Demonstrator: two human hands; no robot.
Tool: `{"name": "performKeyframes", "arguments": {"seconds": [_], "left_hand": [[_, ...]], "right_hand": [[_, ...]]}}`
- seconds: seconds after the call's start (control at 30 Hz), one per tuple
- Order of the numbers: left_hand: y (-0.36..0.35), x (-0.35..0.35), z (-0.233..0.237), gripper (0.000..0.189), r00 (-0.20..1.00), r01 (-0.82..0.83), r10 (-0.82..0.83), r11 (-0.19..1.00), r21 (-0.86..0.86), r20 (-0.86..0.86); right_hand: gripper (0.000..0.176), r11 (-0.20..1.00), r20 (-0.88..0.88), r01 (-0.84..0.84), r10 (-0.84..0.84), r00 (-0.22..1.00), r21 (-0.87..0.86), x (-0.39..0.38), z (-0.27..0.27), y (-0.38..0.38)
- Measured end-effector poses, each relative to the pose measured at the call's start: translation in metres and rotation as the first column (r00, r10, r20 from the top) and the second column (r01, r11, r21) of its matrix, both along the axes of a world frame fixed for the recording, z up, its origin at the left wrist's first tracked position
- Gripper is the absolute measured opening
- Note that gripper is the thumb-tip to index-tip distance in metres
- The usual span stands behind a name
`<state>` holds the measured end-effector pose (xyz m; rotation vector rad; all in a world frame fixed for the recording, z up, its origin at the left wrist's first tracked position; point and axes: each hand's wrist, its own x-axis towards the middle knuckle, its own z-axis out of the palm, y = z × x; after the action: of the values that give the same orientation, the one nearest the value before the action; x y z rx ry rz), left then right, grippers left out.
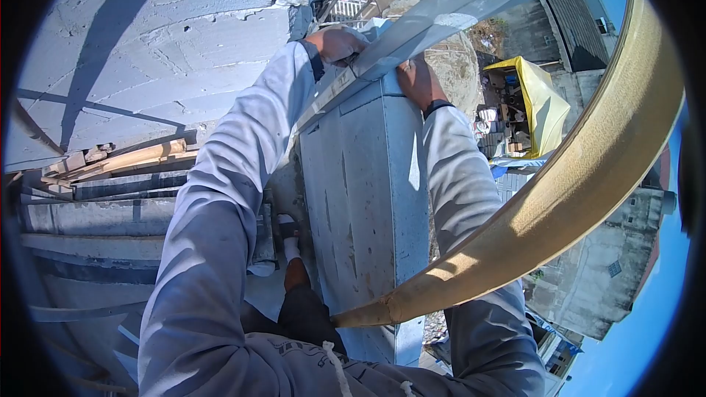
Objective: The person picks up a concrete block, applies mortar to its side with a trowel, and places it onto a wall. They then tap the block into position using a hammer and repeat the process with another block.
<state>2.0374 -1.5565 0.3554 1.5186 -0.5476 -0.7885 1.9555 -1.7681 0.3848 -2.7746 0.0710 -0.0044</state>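
Note:
A long grey beam (434, 20) runs slanting up to the right, above the top of a grey wall block (360, 176). On the beam's left side, my left hand (340, 45) has its fingers curled at a thin dark wire (351, 68) near the beam's edge; what the fingertips pinch is too small to make out. My right hand (419, 82) is on the other side, pressed against the beam and the corner of the wall, its fingertips partly hidden behind the beam.
A thick bamboo pole (544, 206) curves across the right side in front of my right arm. Planks and beams (110, 213) lie at the left beside a plastered wall (184, 44). Far below are a yellow tarp (546, 106) and buildings (599, 257).

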Motion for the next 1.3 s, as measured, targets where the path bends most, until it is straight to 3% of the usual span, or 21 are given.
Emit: {"name": "performKeyframes", "arguments": {"seconds": [0.03, 0.13, 0.17, 0.2, 0.27, 0.3, 0.33, 0.4, 0.43, 0.5, 0.53, 0.6, 0.63, 0.67, 0.7, 0.73, 0.8, 1.0, 1.1, 1.23, 1.3], "left_hand": [[0.001, 0.000, 0.003, 0.022, 0.995, 0.042, -0.045, 0.998, 0.037, 0.085], [-0.001, -0.004, 0.013, 0.024, 0.988, 0.000, 0.010, 0.998, -0.065, 0.156], [-0.003, -0.002, 0.017, 0.025, 0.984, -0.010, 0.028, 0.995, -0.101, 0.177], [-0.005, 0.004, 0.023, 0.026, 0.877, 0.042, -0.102, 0.990, 0.137, 0.469], [-0.009, 0.004, 0.033, 0.029, 0.857, 0.008, -0.211, 0.918, 0.396, 0.470], [-0.008, 0.003, 0.026, 0.029, 0.859, 0.007, -0.210, 0.917, 0.399, 0.467], [-0.009, 0.007, 0.014, 0.025, 0.865, 0.000, -0.123, 0.969, 0.246, 0.487], [-0.002, 0.004, 0.012, 0.023, 0.794, 0.011, -0.091, 0.991, 0.134, 0.601], [0.001, 0.002, 0.012, 0.023, 0.752, 0.020, -0.068, 0.997, 0.080, 0.655], [0.003, -0.004, 0.011, 0.023, 0.677, -0.080, -0.138, 0.963, 0.259, 0.723], [0.001, -0.003, 0.002, 0.023, 0.680, -0.079, -0.137, 0.963, 0.258, 0.720], [-0.005, 0.000, -0.021, 0.024, 0.625, -0.137, 0.106, 0.990, -0.024, 0.773], [-0.005, -0.006, -0.019, 0.024, 0.628, -0.139, 0.106, 0.990, -0.023, 0.771], [-0.004, -0.015, -0.013, 0.026, 0.853, -0.245, 0.255, 0.966, -0.083, 0.455], [-0.003, -0.022, -0.005, 0.029, 0.927, -0.363, 0.370, 0.927, -0.096, 0.062], [-0.001, -0.024, -0.001, 0.029, 0.926, -0.365, 0.372, 0.926, -0.096, 0.061], [0.002, -0.026, 0.002, 0.036, 0.926, -0.359, 0.375, 0.913, -0.194, 0.048], [-0.004, -0.017, -0.048, 0.052, 0.807, -0.590, 0.584, 0.793, -0.153, -0.084], [0.004, -0.038, -0.045, 0.059, 0.797, -0.585, 0.576, 0.811, 0.004, -0.181], [0.002, -0.047, -0.055, 0.063, 0.787, -0.571, 0.548, 0.821, 0.000, -0.283], [-0.004, -0.044, -0.059, 0.064, 0.753, -0.651, 0.611, 0.745, -0.147, -0.243]], "right_hand": [[0.044, 1.000, 0.014, 0.006, -0.006, 1.000, -0.007, -0.002, 0.002, 0.003], [0.074, 0.999, -0.129, 0.043, -0.041, 0.991, 0.010, -0.001, 0.017, 0.012], [0.072, 0.999, -0.137, 0.050, -0.050, 0.989, -0.003, -0.003, 0.021, 0.017], [0.069, 0.998, -0.146, 0.057, -0.059, 0.987, -0.017, -0.006, 0.027, 0.020], [0.066, 0.993, -0.197, -0.075, 0.056, 0.979, -0.087, -0.013, 0.053, 0.032], [0.064, 0.983, -0.222, -0.144, 0.115, 0.968, -0.117, -0.012, 0.050, 0.032], [0.063, 0.966, -0.245, -0.213, 0.174, 0.954, -0.144, -0.012, 0.048, 0.033], [0.035, 0.998, -0.003, 0.028, -0.029, 1.000, -0.055, -0.005, 0.014, 0.016], [0.035, 0.998, -0.006, 0.030, -0.030, 1.000, -0.057, -0.004, 0.016, 0.016], [0.061, 0.999, -0.122, 0.012, -0.017, 0.992, -0.043, -0.003, 0.018, 0.015], [0.061, 0.999, -0.126, 0.012, -0.017, 0.992, -0.044, -0.003, 0.018, 0.014], [0.065, 0.999, -0.139, 0.011, -0.018, 0.990, -0.049, -0.002, 0.019, 0.014], [0.065, 0.999, -0.142, 0.009, -0.016, 0.990, -0.048, -0.003, 0.018, 0.015], [0.060, 0.999, -0.115, 0.001, -0.007, 0.993, -0.049, -0.004, 0.017, 0.015], [0.056, 0.999, -0.087, -0.008, 0.003, 0.996, -0.052, -0.005, 0.017, 0.015], [0.056, 0.999, -0.088, -0.010, 0.006, 0.996, -0.052, -0.007, 0.023, 0.018], [0.042, 0.912, -0.164, -0.276, 0.236, 0.958, -0.304, -0.012, 0.039, 0.026], [0.035, 0.865, -0.021, -0.333, 0.352, 0.936, -0.376, -0.017, 0.032, 0.025], [0.035, 0.853, -0.091, -0.315, 0.305, 0.948, -0.417, -0.014, 0.031, 0.024], [0.035, 0.800, -0.139, -0.346, 0.320, 0.937, -0.491, -0.014, 0.034, 0.027], [0.035, 0.832, -0.164, -0.305, 0.257, 0.952, -0.464, -0.015, 0.038, 0.031]]}}
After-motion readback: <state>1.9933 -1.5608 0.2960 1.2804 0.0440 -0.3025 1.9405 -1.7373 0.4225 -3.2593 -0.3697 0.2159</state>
